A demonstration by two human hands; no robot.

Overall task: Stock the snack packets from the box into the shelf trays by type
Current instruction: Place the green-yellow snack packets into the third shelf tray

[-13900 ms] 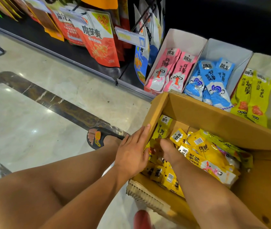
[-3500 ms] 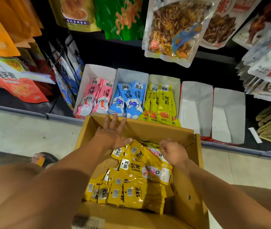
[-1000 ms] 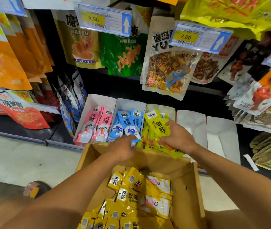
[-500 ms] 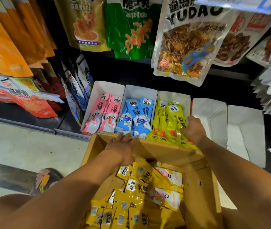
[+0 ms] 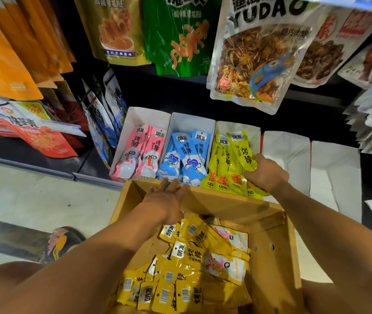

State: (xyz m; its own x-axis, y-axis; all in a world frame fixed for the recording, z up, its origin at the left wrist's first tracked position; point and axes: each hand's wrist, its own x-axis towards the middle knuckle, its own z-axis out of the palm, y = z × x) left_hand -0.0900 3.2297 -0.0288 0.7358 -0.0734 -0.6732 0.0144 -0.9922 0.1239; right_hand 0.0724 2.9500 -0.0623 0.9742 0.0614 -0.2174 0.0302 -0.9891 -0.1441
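A cardboard box [image 5: 225, 203] stands in front of me, holding several yellow snack packets [image 5: 187, 277], a few with pink print. On the low shelf, white trays hold pink packets [image 5: 142, 150], blue packets [image 5: 187, 152] and yellow-green packets [image 5: 228, 159]. My right hand [image 5: 266, 173] is in the third tray, its fingers closed on the right edge of the yellow-green packets. My left hand [image 5: 167, 200] lies flat on the box's far rim, fingers stretched forward and holding nothing.
Two white trays with nothing in them [image 5: 291, 155] [image 5: 336, 173] stand to the right of the yellow-green one. Large snack bags [image 5: 255, 57] hang above the trays. My sandalled foot [image 5: 62, 241] is on the tiled floor, left of the box.
My right hand carried a bunch of yellow-green packets from above the box down into the third tray and now rests on them. My left hand stayed at the box's far rim.
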